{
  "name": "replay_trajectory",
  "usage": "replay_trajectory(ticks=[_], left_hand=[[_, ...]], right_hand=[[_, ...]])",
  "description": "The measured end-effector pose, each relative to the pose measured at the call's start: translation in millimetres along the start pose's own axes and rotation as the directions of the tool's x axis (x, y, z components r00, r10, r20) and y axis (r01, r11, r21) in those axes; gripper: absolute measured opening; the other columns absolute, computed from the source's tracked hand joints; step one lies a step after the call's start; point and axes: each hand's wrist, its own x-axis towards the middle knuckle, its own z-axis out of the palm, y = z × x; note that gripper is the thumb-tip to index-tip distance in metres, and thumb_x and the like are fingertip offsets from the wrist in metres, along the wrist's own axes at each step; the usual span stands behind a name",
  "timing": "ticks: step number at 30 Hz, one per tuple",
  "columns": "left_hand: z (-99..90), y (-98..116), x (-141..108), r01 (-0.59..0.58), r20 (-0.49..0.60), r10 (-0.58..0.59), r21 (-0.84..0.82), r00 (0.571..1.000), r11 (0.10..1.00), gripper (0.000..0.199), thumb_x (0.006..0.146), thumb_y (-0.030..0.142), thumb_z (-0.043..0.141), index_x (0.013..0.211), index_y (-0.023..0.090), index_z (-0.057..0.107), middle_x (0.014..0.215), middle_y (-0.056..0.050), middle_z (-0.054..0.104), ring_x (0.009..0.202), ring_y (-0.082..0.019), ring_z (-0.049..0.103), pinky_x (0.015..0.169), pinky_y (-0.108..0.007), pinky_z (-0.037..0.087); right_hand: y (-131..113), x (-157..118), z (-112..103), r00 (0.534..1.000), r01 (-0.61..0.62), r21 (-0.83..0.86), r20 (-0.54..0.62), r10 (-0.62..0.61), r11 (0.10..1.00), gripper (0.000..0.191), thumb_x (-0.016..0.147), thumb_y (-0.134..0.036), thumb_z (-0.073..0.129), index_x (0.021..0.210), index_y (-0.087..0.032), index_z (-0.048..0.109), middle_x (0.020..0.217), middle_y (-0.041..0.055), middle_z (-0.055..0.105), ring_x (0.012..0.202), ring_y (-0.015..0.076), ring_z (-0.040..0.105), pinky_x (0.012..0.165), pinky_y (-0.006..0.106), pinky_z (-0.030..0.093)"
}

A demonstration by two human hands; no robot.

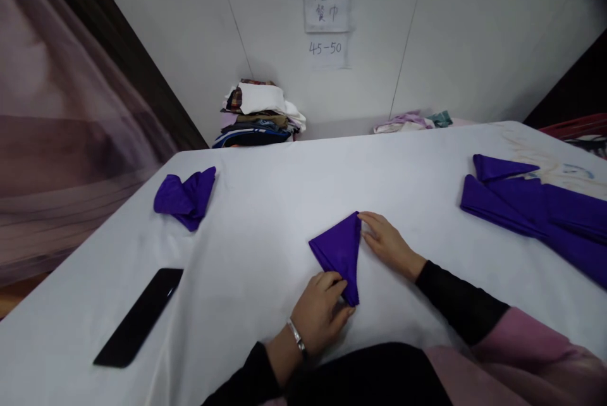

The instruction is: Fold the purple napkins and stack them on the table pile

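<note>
White-covered table (265,194). Right: layered purple cloths (526,205), seemingly unshaped. Centre: purple cloth triangle (342,245), first folds done, finishing apparently remaining. Left: purple bundle (184,198), whether shaped or crumpled indeterminable. The left hand (318,311) pinches the triangle's lower corner; the right hand (386,241) has fingertips at its upper corner, pinch uncertain.

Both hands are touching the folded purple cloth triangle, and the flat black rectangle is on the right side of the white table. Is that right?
Not quite: the flat black rectangle lies on the left side of the white cloth-covered table, as the head view shows. Left hand and right hand do both touch the folded purple cloth triangle.
</note>
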Motion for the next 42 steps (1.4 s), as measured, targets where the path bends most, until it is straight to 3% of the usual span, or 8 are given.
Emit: replay_trajectory(ticks=[5, 11, 15, 19, 22, 31, 37, 42], left_hand=[[12.8, 12, 18, 0.0, 0.085, 0.003, -0.043, 0.996, 0.999, 0.037, 0.074, 0.023, 0.061, 0.111, 0.018, 0.056, 0.11, -0.011, 0.057, 0.1, -0.024, 0.052, 0.088, -0.042, 0.046], [23.2, 24, 39, -0.073, 0.114, 0.082, -0.081, 0.99, 0.994, 0.036, 0.075, 0.023, 0.061, 0.111, 0.021, 0.055, 0.11, -0.007, 0.059, 0.1, -0.023, 0.053, 0.09, -0.04, 0.046], [3.9, 4, 41, -0.08, -0.014, 0.08, 0.025, 0.997, 0.997, 0.025, 0.083, 0.02, 0.05, 0.107, 0.021, 0.057, 0.108, -0.006, 0.061, 0.099, -0.019, 0.054, 0.087, -0.036, 0.048], [-14.3, -31, 40, 0.083, -0.174, -0.045, 0.218, 0.984, 0.972, 0.03, 0.081, 0.025, 0.055, 0.111, 0.019, 0.055, 0.11, -0.01, 0.059, 0.099, -0.024, 0.054, 0.083, -0.044, 0.048], [-11.8, -40, 36, 0.147, -0.184, -0.109, 0.209, 0.977, 0.967, 0.027, 0.08, 0.028, 0.056, 0.106, 0.019, 0.056, 0.095, -0.007, 0.062, 0.087, -0.022, 0.057, 0.076, -0.04, 0.05], [12.3, 22, 19, 0.004, 0.118, -0.006, 0.02, 0.993, 1.0, 0.019, 0.078, 0.029, 0.058, 0.097, 0.024, 0.061, 0.084, -0.001, 0.065, 0.075, -0.017, 0.06, 0.065, -0.03, 0.051], [-17.0, -28, 33, 0.1, -0.221, -0.078, 0.088, 0.972, 0.991, 0.023, 0.085, 0.027, 0.05, 0.105, 0.02, 0.058, 0.103, -0.007, 0.062, 0.098, -0.02, 0.055, 0.087, -0.038, 0.047], [-21.5, -67, 45, 0.109, -0.168, -0.084, 0.144, 0.982, 0.984, 0.035, 0.081, 0.028, 0.057, 0.114, 0.017, 0.054, 0.112, -0.01, 0.059, 0.105, -0.023, 0.052, 0.092, -0.043, 0.044]], right_hand=[[-23, -26, -1, 0.991, -0.102, 0.148, 0.096, 0.088, 0.984, 0.031, 0.087, -0.026, 0.048, 0.117, -0.021, 0.051, 0.108, 0.009, 0.058, 0.097, 0.021, 0.055, 0.086, 0.04, 0.047], [-31, -28, 1, 0.982, -0.079, 0.061, 0.177, 0.067, 0.995, 0.041, 0.082, -0.021, 0.053, 0.123, -0.022, 0.05, 0.119, 0.0105, 0.053, 0.109, 0.0229, 0.05, 0.092, 0.043, 0.043], [-29, -28, -1, 0.981, -0.02, 0.008, 0.192, 0.018, 1.0, 0.043, 0.082, -0.016, 0.053, 0.124, -0.02, 0.049, 0.119, 0.0114, 0.053, 0.109, 0.0228, 0.049, 0.094, 0.042, 0.043], [-35, -28, -4, 0.977, -0.009, -0.013, 0.214, 0.012, 1.0, 0.042, 0.082, -0.017, 0.054, 0.124, -0.021, 0.05, 0.117, 0.0108, 0.054, 0.107, 0.0223, 0.05, 0.093, 0.041, 0.044], [-34, -23, -6, 0.973, 0.007, -0.03, 0.232, 0.0, 1.0, 0.041, 0.082, -0.017, 0.054, 0.123, -0.021, 0.051, 0.117, 0.0104, 0.055, 0.106, 0.0211, 0.051, 0.092, 0.038, 0.044], [-25, 1, -25, 0.899, 0.15, -0.048, 0.421, -0.116, 0.987, 0.042, 0.08, -0.006, 0.046, 0.117, -0.022, 0.057, 0.113, 0.0079, 0.061, 0.101, 0.0206, 0.056, 0.09, 0.038, 0.044], [-34, -23, -21, 0.936, 0.16, -0.016, 0.321, -0.146, 0.987, 0.038, 0.087, -0.022, 0.05, 0.125, -0.019, 0.05, 0.12, 0.0112, 0.057, 0.109, 0.0221, 0.051, 0.095, 0.041, 0.041], [-34, -32, -15, 0.949, 0.189, -0.04, 0.263, -0.172, 0.981, 0.038, 0.088, -0.026, 0.05, 0.125, -0.019, 0.049, 0.12, 0.0132, 0.056, 0.109, 0.0245, 0.05, 0.094, 0.045, 0.041]])
